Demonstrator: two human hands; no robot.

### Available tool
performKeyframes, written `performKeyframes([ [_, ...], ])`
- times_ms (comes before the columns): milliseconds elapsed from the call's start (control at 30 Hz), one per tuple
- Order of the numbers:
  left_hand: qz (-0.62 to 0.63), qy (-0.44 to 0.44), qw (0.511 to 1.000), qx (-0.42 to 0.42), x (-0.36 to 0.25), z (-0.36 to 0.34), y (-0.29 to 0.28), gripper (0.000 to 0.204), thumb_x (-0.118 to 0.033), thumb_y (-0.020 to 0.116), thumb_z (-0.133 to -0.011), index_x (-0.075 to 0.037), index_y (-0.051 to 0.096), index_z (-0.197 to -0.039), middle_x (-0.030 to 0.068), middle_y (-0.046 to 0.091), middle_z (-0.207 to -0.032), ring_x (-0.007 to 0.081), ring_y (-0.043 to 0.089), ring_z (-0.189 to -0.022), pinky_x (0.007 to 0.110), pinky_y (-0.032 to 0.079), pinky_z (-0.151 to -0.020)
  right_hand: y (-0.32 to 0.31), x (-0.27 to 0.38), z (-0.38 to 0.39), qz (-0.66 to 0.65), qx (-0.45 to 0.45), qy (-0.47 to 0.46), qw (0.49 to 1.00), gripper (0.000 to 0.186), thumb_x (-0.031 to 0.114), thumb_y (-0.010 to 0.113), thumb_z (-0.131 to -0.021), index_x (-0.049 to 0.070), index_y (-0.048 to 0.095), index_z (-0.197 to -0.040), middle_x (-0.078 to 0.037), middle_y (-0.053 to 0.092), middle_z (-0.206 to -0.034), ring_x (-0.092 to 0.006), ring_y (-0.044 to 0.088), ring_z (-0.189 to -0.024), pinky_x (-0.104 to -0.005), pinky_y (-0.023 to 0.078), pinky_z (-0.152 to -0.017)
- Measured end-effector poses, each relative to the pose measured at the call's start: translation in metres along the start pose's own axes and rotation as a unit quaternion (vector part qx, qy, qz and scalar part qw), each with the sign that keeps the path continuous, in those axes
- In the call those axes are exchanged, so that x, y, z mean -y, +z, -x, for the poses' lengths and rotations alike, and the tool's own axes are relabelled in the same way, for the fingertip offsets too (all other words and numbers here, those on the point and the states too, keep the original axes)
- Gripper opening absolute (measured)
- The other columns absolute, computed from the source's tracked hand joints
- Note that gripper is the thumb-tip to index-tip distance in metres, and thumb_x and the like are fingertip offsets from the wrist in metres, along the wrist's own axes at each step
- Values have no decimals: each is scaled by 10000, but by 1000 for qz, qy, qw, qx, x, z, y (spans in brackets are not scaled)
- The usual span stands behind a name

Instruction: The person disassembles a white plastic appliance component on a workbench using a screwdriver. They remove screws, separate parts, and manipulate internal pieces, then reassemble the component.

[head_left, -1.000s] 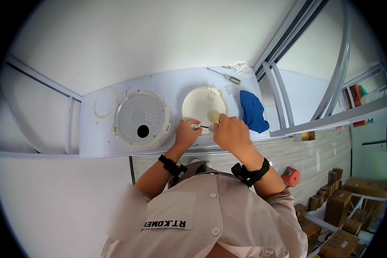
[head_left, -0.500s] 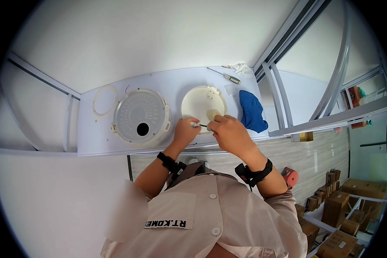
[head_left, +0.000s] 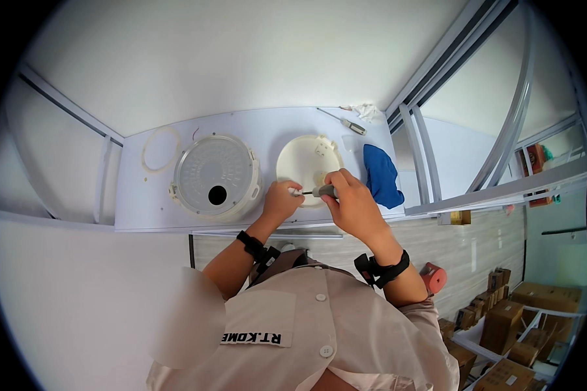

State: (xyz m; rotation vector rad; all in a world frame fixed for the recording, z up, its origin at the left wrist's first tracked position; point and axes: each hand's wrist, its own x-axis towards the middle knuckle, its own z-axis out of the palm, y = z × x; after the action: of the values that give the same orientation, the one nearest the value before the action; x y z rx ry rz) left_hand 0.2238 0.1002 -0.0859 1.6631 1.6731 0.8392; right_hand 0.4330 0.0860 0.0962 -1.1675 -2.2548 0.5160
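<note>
Over the near edge of a round white plastic lid (head_left: pixel 295 156), my two hands meet. My right hand (head_left: pixel 355 203) is wrapped round the grey handle of a screwdriver (head_left: pixel 325 191), whose thin shaft points left. Its tip reaches a small white part (head_left: pixel 295 192) pinched in the fingers of my left hand (head_left: pixel 282 202); the part's exact kind is too small to tell. Left of the lid sits a round white appliance body (head_left: pixel 216 176) topped by a grey metal disc with a dark hole.
A thin cream ring (head_left: pixel 143 153) lies at the table's far left. Behind the lid rest a second screwdriver (head_left: pixel 353 127) and crumpled white tissue (head_left: pixel 368 112). A blue cloth (head_left: pixel 381 177) lies on the right. Metal frame rails (head_left: pixel 496 193) stand beyond, with cardboard boxes (head_left: pixel 502 322) below.
My right hand has shifted slightly right on the screwdriver, and more of its grey handle now shows. My left hand keeps its pinch on the small white part.
</note>
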Motion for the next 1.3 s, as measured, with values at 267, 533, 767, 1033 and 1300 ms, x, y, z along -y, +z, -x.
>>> performKeyframes([
  [267, -11, -38, 999, -11, 3, 2, 6, 315, -265, 853, -770, -78, 821, -1022, 180, 780, -1068, 363, 709, -1071, 451, 566, -939, -2, 17, -4, 135, 66, 239, 959, 249, 98, 767, -892, 19, 591, -1050, -190, 630, -938, -416, 680, -875, -480, 557, -724],
  [533, -9, -37, 999, 0, -2, 0, -1, 316, -256, 873, -749, -113, 829, -1027, 188, 780, -1048, 367, 725, -1023, 451, 573, -920, -6, 1, -5, 32, 58, -81, 994, 257, 88, 771, -878, 20, 634, -1084, -192, 631, -969, -415, 678, -893, -482, 556, -742],
  [767, -20, -86, 995, 37, -16, 0, -15, 335, -282, 874, -749, -125, 838, -1042, 194, 785, -995, 364, 754, -950, 443, 591, -874, 1, 10, 2, 114, 14, 113, 987, 291, 157, 771, -922, 20, 627, -1134, -208, 631, -1000, -421, 687, -763, -459, 566, -631],
  [1033, 10, -103, 993, 48, -12, 0, -21, 343, -304, 893, -748, -137, 841, -1043, 170, 797, -1002, 321, 768, -926, 423, 594, -869, 2, -10, -4, 10, 20, -49, 999, 390, 159, 785, -913, 25, 585, -1219, -221, 642, -1007, -423, 692, -810, -487, 569, -680],
  [1300, -9, -115, 992, 42, -2, -1, -34, 366, -301, 903, -737, -131, 843, -1055, 149, 807, -994, 304, 772, -918, 395, 595, -853, 9, 9, -13, 43, 37, 58, 997, 356, 155, 782, -929, 30, 587, -1199, -207, 660, -1040, -422, 685, -882, -487, 553, -717],
])
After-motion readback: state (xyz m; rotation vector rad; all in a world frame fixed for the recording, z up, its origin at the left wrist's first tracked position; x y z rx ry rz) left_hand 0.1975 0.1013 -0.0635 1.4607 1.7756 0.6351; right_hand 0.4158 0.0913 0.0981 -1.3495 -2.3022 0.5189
